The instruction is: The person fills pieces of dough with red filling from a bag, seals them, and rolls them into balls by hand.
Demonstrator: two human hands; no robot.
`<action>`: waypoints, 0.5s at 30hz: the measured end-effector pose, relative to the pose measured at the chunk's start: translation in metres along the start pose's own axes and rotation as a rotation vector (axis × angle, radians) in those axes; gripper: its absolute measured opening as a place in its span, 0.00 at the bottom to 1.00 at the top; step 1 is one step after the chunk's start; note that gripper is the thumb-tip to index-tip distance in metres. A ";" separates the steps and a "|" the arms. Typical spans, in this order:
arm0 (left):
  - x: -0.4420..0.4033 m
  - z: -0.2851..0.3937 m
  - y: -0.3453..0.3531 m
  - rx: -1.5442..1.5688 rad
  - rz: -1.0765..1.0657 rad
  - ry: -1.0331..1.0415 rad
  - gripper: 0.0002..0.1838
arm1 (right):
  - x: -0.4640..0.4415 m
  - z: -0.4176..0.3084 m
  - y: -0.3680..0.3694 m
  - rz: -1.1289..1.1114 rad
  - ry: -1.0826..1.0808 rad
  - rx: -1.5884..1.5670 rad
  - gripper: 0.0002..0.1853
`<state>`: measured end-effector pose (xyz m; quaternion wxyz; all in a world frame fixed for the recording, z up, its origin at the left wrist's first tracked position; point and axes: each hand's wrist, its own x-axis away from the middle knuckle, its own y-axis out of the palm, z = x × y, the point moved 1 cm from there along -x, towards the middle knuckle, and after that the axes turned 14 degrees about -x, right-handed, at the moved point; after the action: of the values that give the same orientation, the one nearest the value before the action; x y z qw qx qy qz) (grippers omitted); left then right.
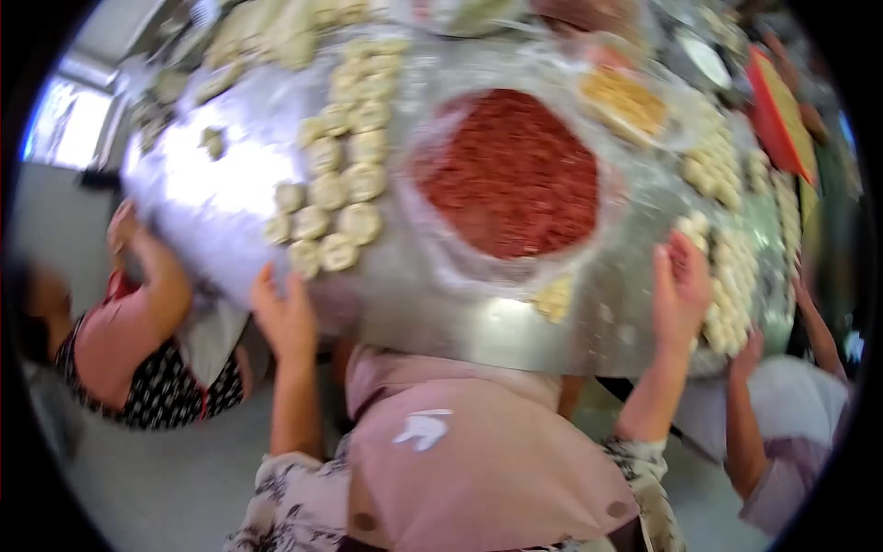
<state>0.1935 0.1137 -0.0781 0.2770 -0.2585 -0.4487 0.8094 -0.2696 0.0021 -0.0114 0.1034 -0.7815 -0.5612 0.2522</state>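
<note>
Red mince [515, 175] beside dough rounds [367, 147]

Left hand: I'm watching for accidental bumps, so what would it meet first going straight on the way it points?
Most likely the nearest of the pale, round, flattened dough pieces, just ahead of the left hand, though its height above the shiny metal table is unclear.

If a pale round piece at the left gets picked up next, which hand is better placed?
Probably the left hand: it is close beside the pale round pieces, while the right hand is beyond the red mound.
</note>
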 end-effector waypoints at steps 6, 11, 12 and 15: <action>0.016 0.015 0.017 -0.184 -0.046 0.106 0.25 | -0.028 -0.082 0.066 -0.394 -0.158 -0.076 0.16; -0.008 0.011 0.021 -0.085 -0.097 -0.041 0.24 | -0.051 -0.092 0.144 -0.712 -0.315 0.131 0.23; -0.015 0.013 0.016 -0.077 -0.159 -0.077 0.23 | -0.055 -0.084 0.162 -0.714 -0.360 0.187 0.25; -0.021 0.017 0.014 -0.003 -0.167 -0.073 0.17 | -0.045 -0.084 0.183 -0.816 -0.289 0.337 0.31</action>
<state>0.1941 0.0836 -0.0788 0.3264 -0.1908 -0.4799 0.7917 -0.0867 -0.0932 -0.0088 0.2402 -0.4260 -0.7827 0.3850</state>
